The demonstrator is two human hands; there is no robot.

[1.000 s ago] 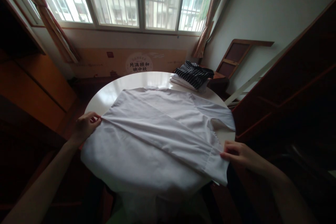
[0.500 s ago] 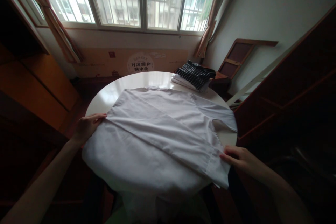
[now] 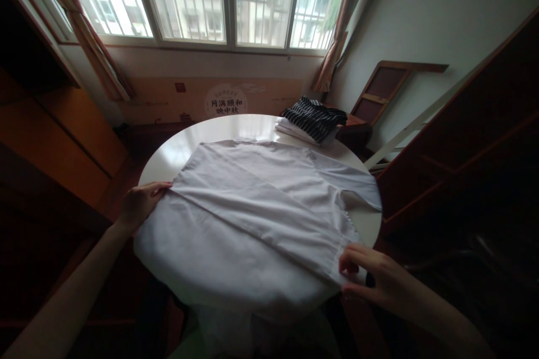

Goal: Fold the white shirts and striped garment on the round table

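**Folding a white shirt on the round table**

Nearest the camera, the right hand [image 3: 370,277] has its fingers [image 3: 351,252] curled over the corner of the folded-over panel of the white shirt [image 3: 252,219], pinching the cloth at the table's right front edge. Across from it the left hand [image 3: 141,202] grips the other end of the same diagonal fold line — fingers closed on the fabric at the table's left edge. The shirt lies spread over most of the round table [image 3: 210,129], its near part hanging off the front rim and one short sleeve [image 3: 357,185] lying out to the right.

The step in hand looks like setting a lengthwise fold: both ends of the crease are held. The next move likely calls for keeping the crease taut while the panel is laid flat.

Farther back, a striped folded garment [image 3: 314,118] sits on pale folded cloth at the table's far right, below the barred window [image 3: 219,0].
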